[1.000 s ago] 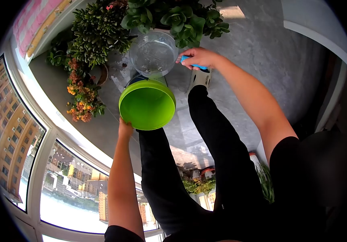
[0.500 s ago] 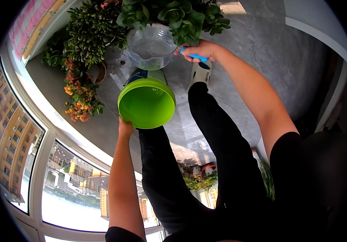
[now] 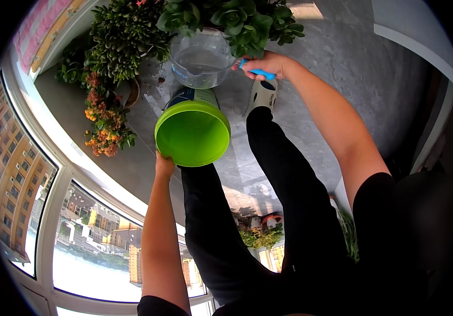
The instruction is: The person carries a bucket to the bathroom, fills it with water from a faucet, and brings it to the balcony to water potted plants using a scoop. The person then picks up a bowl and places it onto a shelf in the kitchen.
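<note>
A lime-green bucket is tipped over, its open mouth facing me and its bottom pointing away. My left hand is closed on the bucket's rim at the lower left. Past the bucket's far end is a clear water dipper with a blue handle, and some clear liquid seems to be in it. My right hand is wrapped round that handle. Broad green succulent leaves hang over the dipper's far edge. Whether the bucket touches the dipper, I cannot tell.
Potted succulents and an orange-flowered plant stand at the left by the windows. My shoe is on the grey tiled floor, just below my right hand. More pots show between my legs.
The dipper and my right hand have shifted slightly to the right in view. The liquid surface in the dipper looks calmer. My left hand keeps its hold on the bucket, which has barely moved.
</note>
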Demonstrator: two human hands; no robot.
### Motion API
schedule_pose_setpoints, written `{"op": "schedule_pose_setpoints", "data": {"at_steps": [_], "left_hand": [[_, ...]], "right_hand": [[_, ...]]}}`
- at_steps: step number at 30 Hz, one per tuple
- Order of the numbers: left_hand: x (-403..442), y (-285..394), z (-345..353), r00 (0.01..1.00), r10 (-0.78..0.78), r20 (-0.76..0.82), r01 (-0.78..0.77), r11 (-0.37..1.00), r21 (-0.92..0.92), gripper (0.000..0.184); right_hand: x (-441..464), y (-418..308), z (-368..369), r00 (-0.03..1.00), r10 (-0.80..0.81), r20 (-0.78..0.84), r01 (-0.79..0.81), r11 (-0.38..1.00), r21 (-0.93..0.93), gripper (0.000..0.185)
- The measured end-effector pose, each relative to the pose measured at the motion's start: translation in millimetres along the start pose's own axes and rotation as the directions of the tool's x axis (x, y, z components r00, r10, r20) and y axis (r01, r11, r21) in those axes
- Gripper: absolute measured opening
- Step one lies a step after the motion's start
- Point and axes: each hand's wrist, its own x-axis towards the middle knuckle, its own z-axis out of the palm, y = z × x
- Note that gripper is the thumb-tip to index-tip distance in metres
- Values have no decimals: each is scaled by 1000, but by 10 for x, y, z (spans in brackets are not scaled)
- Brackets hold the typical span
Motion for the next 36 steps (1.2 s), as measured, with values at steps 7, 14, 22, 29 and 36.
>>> {"op": "schedule_pose_setpoints", "data": {"at_steps": [7, 14, 22, 29, 36], "left_hand": [[-64, 119, -7, 1000, -24, 11, 24, 1000, 9, 46], [-318, 351, -331, 990, 133, 37, -138, 954, 266, 52], [-1028, 1391, -1551, 880, 372, -295, -357, 928, 107, 32], [-292, 2849, -2736, 573, 719, -393, -555, 693, 459, 42], [1774, 3103, -2511, 588, 773, 238, -602, 221, 768, 62]], "right_hand": [[-53, 110, 202, 997, 26, -71, -34, 994, -109, 34], [-352, 118, 812, 997, 20, -68, -32, 985, -170, 39], [-687, -363, 2108, 996, -84, -31, 73, 961, -268, 40], [-299, -1135, 2942, 973, -212, -94, 187, 956, -225, 37], [610, -1464, 3260, 838, -399, -373, 359, 917, -173, 43]]}}
